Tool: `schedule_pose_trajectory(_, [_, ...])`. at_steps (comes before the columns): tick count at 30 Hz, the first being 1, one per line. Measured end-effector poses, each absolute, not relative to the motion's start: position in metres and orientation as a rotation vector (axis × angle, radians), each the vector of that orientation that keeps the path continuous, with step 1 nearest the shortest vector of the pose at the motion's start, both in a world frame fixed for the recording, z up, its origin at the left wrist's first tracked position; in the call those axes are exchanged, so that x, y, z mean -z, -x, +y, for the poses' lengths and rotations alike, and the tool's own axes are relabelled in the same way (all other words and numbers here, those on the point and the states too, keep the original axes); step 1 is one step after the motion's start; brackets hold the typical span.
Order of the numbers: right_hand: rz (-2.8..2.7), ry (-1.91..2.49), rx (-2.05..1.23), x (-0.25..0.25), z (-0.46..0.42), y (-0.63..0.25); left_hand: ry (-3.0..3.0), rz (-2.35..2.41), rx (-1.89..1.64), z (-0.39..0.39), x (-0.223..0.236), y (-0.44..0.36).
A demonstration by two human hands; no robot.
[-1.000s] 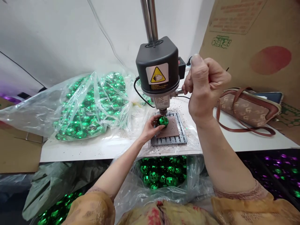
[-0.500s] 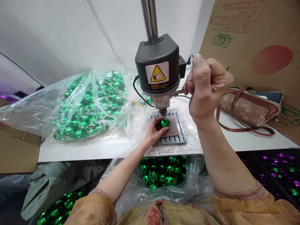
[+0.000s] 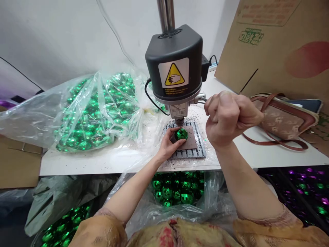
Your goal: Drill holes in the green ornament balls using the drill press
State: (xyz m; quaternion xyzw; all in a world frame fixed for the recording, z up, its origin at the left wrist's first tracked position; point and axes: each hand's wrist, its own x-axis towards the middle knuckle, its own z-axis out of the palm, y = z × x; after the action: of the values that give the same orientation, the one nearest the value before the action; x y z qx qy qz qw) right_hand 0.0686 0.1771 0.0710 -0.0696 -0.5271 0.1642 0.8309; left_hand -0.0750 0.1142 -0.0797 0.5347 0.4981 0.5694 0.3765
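Your left hand (image 3: pixel 170 144) pinches a green ball (image 3: pixel 182 134) under the drill (image 3: pixel 174 61). Your right hand (image 3: pixel 230 118) makes a fist, its inside hidden.

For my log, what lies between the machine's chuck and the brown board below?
Head view: a green ball, held by the left hand, and apparently a thin bit above it.

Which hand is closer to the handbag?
Right: the right hand overlaps the left end of the handbag in view; the left hand is farther left, holding a green ball under the drill.
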Motion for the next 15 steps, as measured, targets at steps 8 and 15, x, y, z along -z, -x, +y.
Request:
schedule_pose_trajectory(8, [-1.089,0.046,-0.312,-0.06,0.181,-0.068,-1.336,1.267,-1.471,0.114,0.079,0.075])
schedule_pose_trajectory(15, [-1.119,-0.016,-0.278,-0.056,0.182,-0.069,-1.308,1.252,-1.481,0.113,0.077,0.073])
